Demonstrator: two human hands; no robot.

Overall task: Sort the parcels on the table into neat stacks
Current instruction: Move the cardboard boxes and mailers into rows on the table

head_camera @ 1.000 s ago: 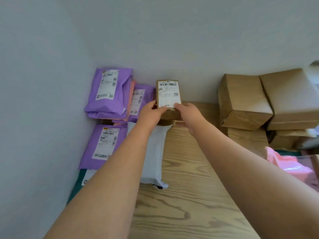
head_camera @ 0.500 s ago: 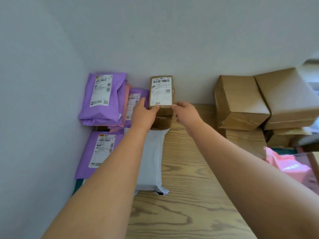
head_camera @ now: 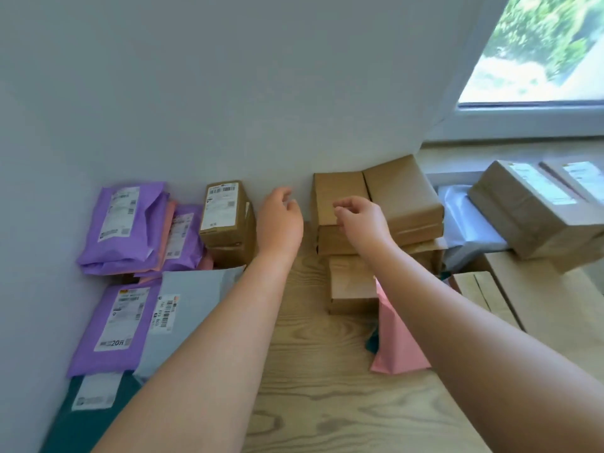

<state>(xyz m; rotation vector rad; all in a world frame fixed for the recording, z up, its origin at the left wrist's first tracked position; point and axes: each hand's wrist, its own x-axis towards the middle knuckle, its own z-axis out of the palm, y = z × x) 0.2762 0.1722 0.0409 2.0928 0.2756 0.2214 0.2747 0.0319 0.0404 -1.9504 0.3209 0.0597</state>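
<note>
A small brown box with a white label [head_camera: 219, 213] lies on top of another brown box against the back wall. My left hand [head_camera: 279, 220] hovers just right of it with loosely curled fingers and holds nothing. My right hand [head_camera: 361, 219] hangs empty in front of a stack of plain brown boxes [head_camera: 402, 194], fingers relaxed. Purple mailer bags [head_camera: 125, 227] are piled at the far left, with another purple bag [head_camera: 112, 325] and a grey-white bag [head_camera: 189, 308] in front of them.
A pink bag [head_camera: 398, 341] lies on the wooden table [head_camera: 313, 387] by a low brown box [head_camera: 351, 286]. Larger labelled cartons [head_camera: 536, 204] and flat cardboard sit at the right under a window. A dark green parcel [head_camera: 94, 410] lies at the left front.
Both hands have let go of the small labelled box, which now rests on the stack by the wall. The hands moved right and the view swung right, showing the window.
</note>
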